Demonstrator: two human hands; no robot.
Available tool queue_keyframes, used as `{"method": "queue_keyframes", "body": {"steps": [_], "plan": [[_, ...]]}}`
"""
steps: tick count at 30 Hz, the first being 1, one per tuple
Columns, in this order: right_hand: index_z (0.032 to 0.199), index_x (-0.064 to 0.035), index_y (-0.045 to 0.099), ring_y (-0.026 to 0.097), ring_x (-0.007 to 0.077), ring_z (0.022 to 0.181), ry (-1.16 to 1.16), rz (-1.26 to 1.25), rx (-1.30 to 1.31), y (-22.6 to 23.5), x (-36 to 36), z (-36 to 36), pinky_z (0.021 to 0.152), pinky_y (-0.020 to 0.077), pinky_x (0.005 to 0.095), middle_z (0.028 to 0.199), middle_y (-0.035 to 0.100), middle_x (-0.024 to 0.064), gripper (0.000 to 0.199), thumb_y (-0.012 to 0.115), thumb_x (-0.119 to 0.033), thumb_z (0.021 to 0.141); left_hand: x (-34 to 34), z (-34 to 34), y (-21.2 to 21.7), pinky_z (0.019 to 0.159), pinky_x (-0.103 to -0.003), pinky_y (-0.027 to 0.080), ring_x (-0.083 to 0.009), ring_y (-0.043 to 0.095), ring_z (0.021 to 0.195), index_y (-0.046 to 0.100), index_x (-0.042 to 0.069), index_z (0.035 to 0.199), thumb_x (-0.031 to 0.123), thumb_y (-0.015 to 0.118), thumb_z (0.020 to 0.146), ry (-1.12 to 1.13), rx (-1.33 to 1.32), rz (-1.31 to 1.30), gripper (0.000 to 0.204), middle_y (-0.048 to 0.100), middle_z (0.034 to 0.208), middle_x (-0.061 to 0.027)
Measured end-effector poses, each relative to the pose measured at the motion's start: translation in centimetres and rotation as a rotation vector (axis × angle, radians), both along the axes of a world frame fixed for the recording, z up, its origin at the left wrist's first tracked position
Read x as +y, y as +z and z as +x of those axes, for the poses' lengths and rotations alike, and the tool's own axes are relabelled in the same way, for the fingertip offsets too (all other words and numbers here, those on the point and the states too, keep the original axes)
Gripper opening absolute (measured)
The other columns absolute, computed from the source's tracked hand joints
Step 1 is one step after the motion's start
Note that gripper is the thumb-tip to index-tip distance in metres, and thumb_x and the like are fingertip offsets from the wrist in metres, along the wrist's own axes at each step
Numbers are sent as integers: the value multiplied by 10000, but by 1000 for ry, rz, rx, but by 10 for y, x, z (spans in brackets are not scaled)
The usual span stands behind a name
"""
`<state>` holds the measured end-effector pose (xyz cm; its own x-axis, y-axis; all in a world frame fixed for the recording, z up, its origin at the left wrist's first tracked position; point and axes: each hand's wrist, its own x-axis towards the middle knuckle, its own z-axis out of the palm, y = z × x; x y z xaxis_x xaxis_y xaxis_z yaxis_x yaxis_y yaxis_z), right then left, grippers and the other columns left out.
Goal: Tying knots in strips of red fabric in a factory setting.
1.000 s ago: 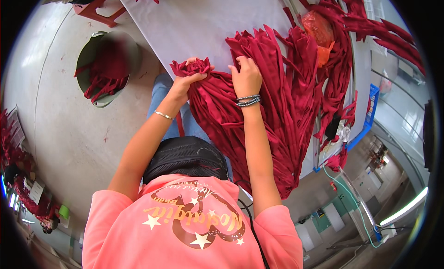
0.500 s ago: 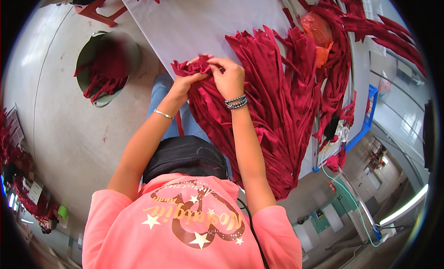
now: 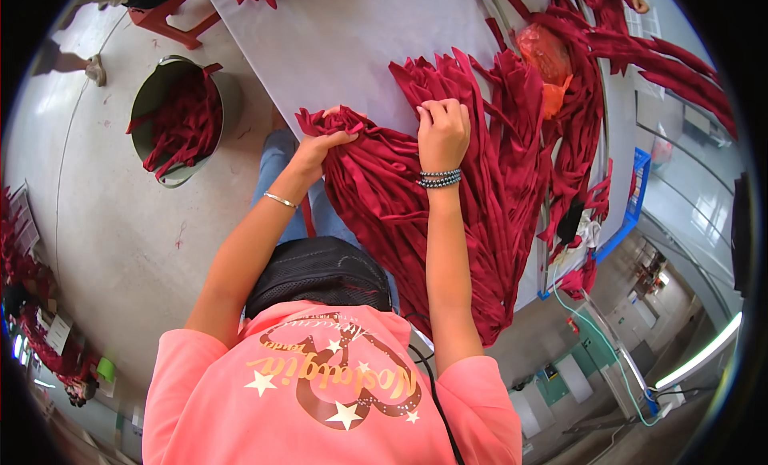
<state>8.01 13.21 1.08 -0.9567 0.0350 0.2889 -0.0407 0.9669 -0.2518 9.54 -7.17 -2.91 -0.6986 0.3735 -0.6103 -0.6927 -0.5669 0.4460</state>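
Observation:
Long dark red fabric strips [image 3: 500,201] are fanned out over the near part of the table, their pointed ends toward the far side. My left hand [image 3: 322,147] is closed round the gathered ends of a bunch of fabric strips [image 3: 376,181], at the table's left edge. The bunch sags from there toward my body and joins the rest near the table's front. To the right, my right hand [image 3: 445,135] is curled in a pinch at the upper ends of the other strips. Its fingertips are on the red fabric; exactly how many strips they hold is hidden.
The white table [image 3: 320,41] extends away from me. On the floor at left stands a bucket [image 3: 230,105] of red strips, with a red stool [image 3: 172,21] beyond. An orange plastic bag [image 3: 544,53] hangs at right near a blue crate [image 3: 634,201]. Another person's foot [image 3: 96,70] shows far left.
My right hand has moved right, from beside my left hand to the ends of the other strips. My left hand keeps its hold. A person's foot has appeared at far left.

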Motion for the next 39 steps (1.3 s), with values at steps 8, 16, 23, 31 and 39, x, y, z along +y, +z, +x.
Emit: {"method": "queue_keyframes", "body": {"steps": [8,16,23,31,39], "plan": [[806,-14,702,632,148,732,-39,-843,-213,16,-32,16,654,491,261,787,648,58,90,755,-3,734,2,-4,6,940,-304,468,-147,607,1036,592,12,1083,-38,671,783,-54,174,-36,314,635,1161,-81],[921,1,690,664,139,730,-25,-953,-316,3,-19,15,649,525,256,865,671,78,81,666,-41,856,4,-1,-2,965,-333,470,-200,614,1077,566,19,1088,-52,667,780,-46,58,2,332,647,1133,-122],[1061,-69,637,617,277,869,209,-256,-255,-21,-8,-11,755,511,363,892,641,104,333,712,-52,737,4,2,-6,987,-351,458,-227,608,1102,537,20,1129,-61,633,795,-18,3,47,357,648,1126,-140],[1024,-69,698,636,232,740,113,-673,-154,-5,-13,1,654,496,311,831,655,108,226,622,20,830,5,2,-5,987,-349,455,-228,597,1121,507,41,1220,-52,635,790,13,33,67,458,632,1143,-139],[957,-31,677,648,291,847,216,-749,-192,-8,-31,26,741,514,339,910,659,123,234,562,94,796,2,2,-10,961,-339,479,-211,611,1093,539,32,1243,-39,650,790,-49,-83,-30,471,637,1148,-114]]}}
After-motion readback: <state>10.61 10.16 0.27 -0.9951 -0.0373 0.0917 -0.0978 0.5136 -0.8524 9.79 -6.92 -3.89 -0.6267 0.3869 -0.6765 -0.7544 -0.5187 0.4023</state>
